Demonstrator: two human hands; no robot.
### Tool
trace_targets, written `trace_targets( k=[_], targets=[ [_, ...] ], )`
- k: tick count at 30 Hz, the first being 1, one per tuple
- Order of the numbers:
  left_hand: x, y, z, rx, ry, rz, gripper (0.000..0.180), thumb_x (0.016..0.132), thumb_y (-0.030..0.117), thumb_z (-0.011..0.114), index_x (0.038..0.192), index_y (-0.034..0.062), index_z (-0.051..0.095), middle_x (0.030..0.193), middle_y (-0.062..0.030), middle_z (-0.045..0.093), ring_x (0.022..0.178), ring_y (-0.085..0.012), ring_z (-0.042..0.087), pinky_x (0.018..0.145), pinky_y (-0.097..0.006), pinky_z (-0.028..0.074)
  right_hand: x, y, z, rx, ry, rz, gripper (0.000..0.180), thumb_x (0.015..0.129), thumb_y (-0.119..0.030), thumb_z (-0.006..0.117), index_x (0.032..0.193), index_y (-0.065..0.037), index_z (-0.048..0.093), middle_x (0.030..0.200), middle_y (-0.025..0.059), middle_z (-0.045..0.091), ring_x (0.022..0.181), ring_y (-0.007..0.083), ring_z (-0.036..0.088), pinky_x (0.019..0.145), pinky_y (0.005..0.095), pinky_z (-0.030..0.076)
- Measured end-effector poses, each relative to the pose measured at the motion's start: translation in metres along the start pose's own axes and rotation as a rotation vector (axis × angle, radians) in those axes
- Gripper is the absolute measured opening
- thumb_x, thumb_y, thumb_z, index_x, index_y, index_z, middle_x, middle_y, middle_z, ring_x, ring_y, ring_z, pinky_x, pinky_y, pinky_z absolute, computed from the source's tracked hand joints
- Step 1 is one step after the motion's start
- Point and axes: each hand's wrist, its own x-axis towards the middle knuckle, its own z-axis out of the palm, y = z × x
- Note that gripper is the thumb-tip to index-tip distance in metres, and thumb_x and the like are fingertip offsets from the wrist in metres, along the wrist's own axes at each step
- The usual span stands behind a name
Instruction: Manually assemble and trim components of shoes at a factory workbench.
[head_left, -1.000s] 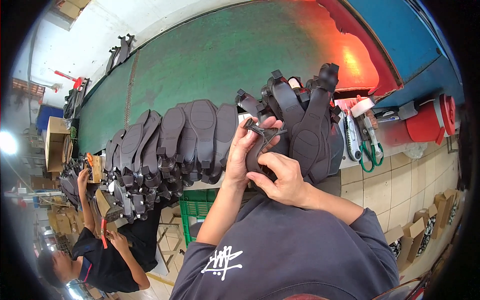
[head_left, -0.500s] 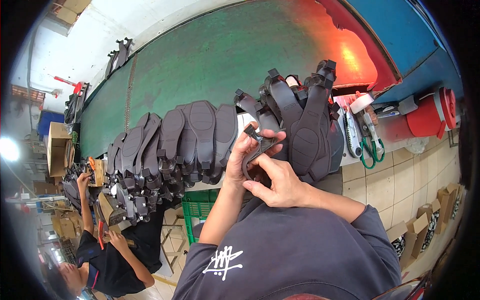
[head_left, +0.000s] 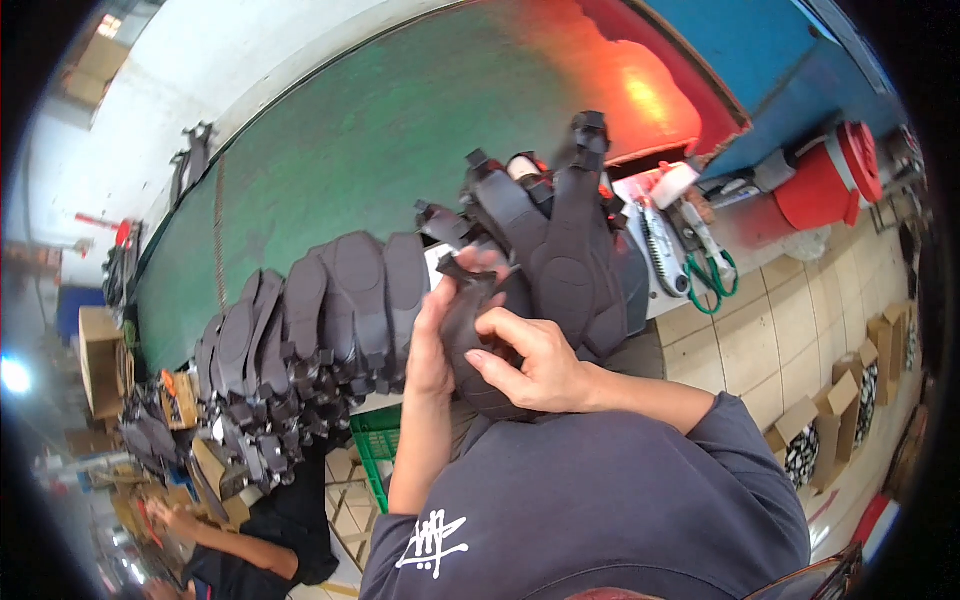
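Observation:
A dark grey shoe sole [head_left: 466,322] is held up in front of my chest, its narrow squared end pointing up and its broad end low by my shirt. My left hand [head_left: 432,345] wraps round its left side, with the fingertips blurred behind the top. My right hand [head_left: 540,362] is closed at the sole's right edge, thumb and bent fingers against it. Just beyond my hands lies a pile of similar soles [head_left: 572,270] with black blocky ends. To the left, a long row of them [head_left: 345,285] overlaps along the bench edge.
A green belt [head_left: 330,190] runs under a glowing red-orange opening [head_left: 640,90]. On the right ledge are a utility knife [head_left: 664,255], green-handled scissors [head_left: 712,285] and a red container [head_left: 825,185]. A green crate [head_left: 375,440] stands below; a co-worker's arm [head_left: 235,548] is at lower left.
The sole has turned from edge-on to show its broad face, and its wide end now hangs low. My view has shifted, and the co-worker's raised hand has come down.

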Motion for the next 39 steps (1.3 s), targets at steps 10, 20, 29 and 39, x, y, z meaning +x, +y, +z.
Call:
trace_targets(
  k=[10,20,29,39],
  targets=[
    [-0.001,0.017,0.031,0.700,0.324,0.106,0.039,0.093,0.012,0.064,0.130,-0.0009,0.056,0.100,-0.0058,0.066,0.088,-0.0105,0.061,0.079,-0.025,0.048,0.004,0.006,0.003,-0.270,-0.165,-0.253,0.025,0.085,-0.012,0.064,0.106,0.000,0.058,0.094,0.0168,0.064,0.085,0.0351,0.065,0.072,0.0436,0.053],
    [-0.016,0.022,-0.011,0.294,-0.097,-0.005,0.063,0.068,0.058,0.082,0.094,0.0040,0.065,0.086,-0.0129,0.069,0.076,-0.0180,0.064,0.060,-0.025,0.044,-0.005,0.001,-0.021,-0.117,-0.204,-0.195,0.025,0.089,-0.011,0.063,0.112,-0.007,0.069,0.096,0.0125,0.067,0.083,0.0292,0.068,0.072,0.0367,0.054],
    [-0.022,0.010,-0.026,0.171,-0.182,0.050,0.069,0.063,0.064,0.081,0.091,0.0033,0.066,0.081,-0.0094,0.065,0.075,-0.0167,0.059,0.059,-0.025,0.041,-0.006,0.002,-0.015,-0.118,-0.300,-0.153,0.022,0.088,-0.010,0.063,0.109,-0.008,0.070,0.087,0.0098,0.066,0.076,0.0273,0.066,0.068,0.0372,0.053],
    [-0.040,0.027,-0.032,0.113,0.122,0.066,0.059,0.095,0.043,0.051,0.125,-0.0072,0.056,0.103,-0.0175,0.066,0.072,-0.0126,0.058,0.056,-0.020,0.040,0.011,-0.003,-0.028,-0.194,-0.196,-0.106,0.015,0.087,-0.006,0.062,0.099,-0.002,0.069,0.085,0.0119,0.068,0.079,0.0284,0.068,0.069,0.0362,0.053]
  ],
)
